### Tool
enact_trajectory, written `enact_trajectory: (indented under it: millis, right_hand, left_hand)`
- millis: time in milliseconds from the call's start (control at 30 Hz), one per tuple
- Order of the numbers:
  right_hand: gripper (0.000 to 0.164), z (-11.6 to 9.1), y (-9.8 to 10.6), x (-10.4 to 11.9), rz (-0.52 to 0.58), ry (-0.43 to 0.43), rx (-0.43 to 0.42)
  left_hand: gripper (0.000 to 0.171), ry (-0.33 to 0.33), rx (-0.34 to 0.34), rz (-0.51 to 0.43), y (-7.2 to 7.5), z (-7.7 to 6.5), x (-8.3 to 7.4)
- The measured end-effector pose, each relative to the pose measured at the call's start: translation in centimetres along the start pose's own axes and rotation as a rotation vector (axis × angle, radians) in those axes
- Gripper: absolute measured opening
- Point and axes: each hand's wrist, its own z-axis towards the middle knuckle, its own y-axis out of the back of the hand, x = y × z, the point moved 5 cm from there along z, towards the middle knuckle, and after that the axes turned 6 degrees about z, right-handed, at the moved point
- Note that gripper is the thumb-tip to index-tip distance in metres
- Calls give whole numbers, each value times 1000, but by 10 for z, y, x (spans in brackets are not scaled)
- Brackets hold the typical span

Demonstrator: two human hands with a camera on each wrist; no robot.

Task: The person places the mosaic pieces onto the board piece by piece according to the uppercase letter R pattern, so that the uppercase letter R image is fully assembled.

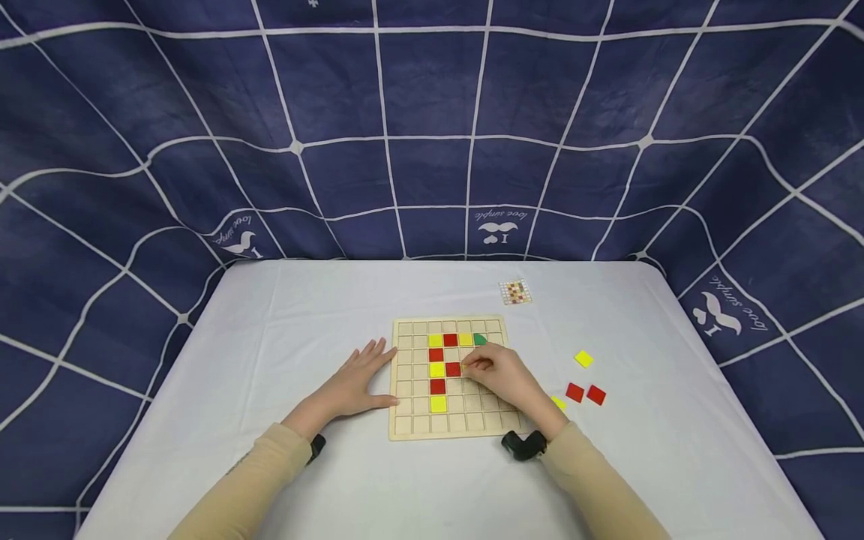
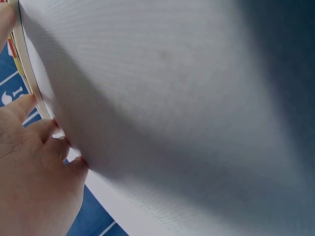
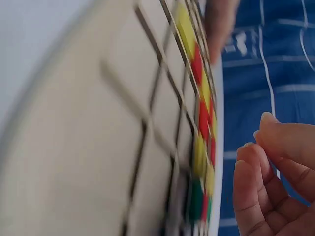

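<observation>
A square wooden grid board [image 1: 420, 428] lies on the table, with yellow and red square tiles and green rounded tiles in some cells. In the head view, my left hand [image 1: 359, 380] spreads its fingers, the fingertips and thumb touching the board's left edge. My right hand [image 1: 498, 373] is over the right half of the board, thumb and forefinger tips brought together beside a red tile [image 1: 453, 369]. A sliver of yellow shows at those fingertips. In the right wrist view, the curled fingers [image 3: 248, 169] are raised above the board with no tile visible between them. The hand hides several cells.
Loose on the table to the right lie two red tiles [image 1: 596, 394], a yellow tile [image 1: 583, 359] and another yellow tile [image 1: 558, 403], partly behind the right forearm. A small pattern card [image 1: 516, 292] lies behind the board. Dark blue gridded cloth [image 1: 432, 90] surrounds the white table.
</observation>
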Motion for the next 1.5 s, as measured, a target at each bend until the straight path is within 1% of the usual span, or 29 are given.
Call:
enact_trajectory:
  millis: [133, 267, 433, 533, 633, 800, 967, 1133, 1400, 1500]
  right_hand:
    - [12, -5, 31, -17, -14, -70, -66]
    - [16, -14, 60, -35, -30, -139, -112]
    - [21, -26, 95, -57, -48, -189, -174]
    - [24, -36, 113, -69, -68, -209, -209]
    - [28, -46, 124, -81, -76, -229, -209]
    - [35, -62, 129, -98, -111, -227, -170]
    - [39, -70, 125, -108, -193, -199, -130]
    - [35, -73, 122, -108, -247, -193, -108]
    - [35, -72, 120, -104, -222, -265, -77]
    - [32, -70, 119, -105, -236, -264, -78]
  left_hand:
    - [99, -2, -6, 5, 2, 0, 0]
    - [99, -5, -2, 5, 2, 1, 1]
    - [99, -5, -6, 5, 2, 1, 1]
    - [99, -3, -5, 4, 1, 2, 0]
    - [99, 1, -1, 5, 0, 2, 0]
    - [99, 3, -3, 10, 0, 2, 0]
    - [98, -1, -2, 5, 1, 1, 0]
    - [98, -1, 0, 4, 1, 0, 1]
    - [99, -3, -10, 2, 0, 0, 1]
    - [99, -3, -9, 7, -1, 0, 0]
